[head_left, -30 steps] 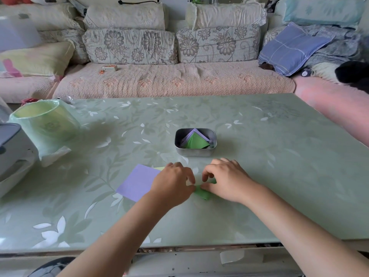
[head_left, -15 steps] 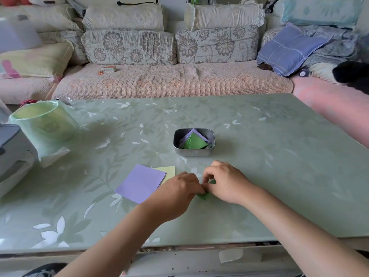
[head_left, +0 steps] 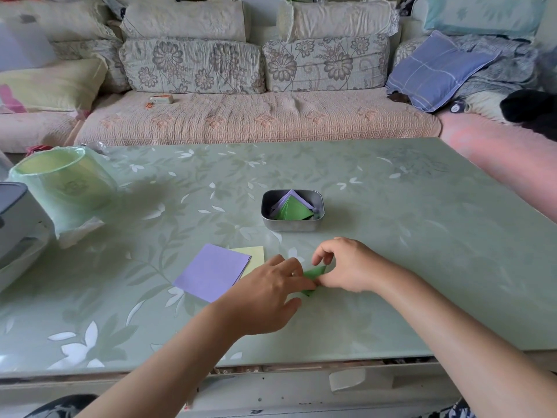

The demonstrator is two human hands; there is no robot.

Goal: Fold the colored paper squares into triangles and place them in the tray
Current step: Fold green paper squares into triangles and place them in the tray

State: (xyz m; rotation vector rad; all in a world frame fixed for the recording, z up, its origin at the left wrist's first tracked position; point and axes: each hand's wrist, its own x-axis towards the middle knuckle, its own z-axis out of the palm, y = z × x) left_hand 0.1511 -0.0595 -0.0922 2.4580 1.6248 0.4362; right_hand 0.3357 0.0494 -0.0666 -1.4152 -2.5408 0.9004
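Observation:
A green paper (head_left: 313,274) lies folded on the table between my hands, mostly hidden by them. My left hand (head_left: 268,294) rests on its left part with the fingers laid over it. My right hand (head_left: 346,267) pinches its right edge with thumb and curled fingers. A purple square (head_left: 211,274) lies flat to the left, over a pale yellow square (head_left: 253,254). The small metal tray (head_left: 292,224) stands just beyond my hands and holds folded green and purple triangles.
A green plastic-wrapped tub (head_left: 60,185) and a grey-white appliance (head_left: 15,215) stand at the table's left end. A sofa with cushions runs behind the table. The table's front edge (head_left: 271,365) is close below my forearms.
My left hand slid down and right off the purple square, uncovering it and the yellow one. Both hands stay on the green paper, which now shows a raised fold between them.

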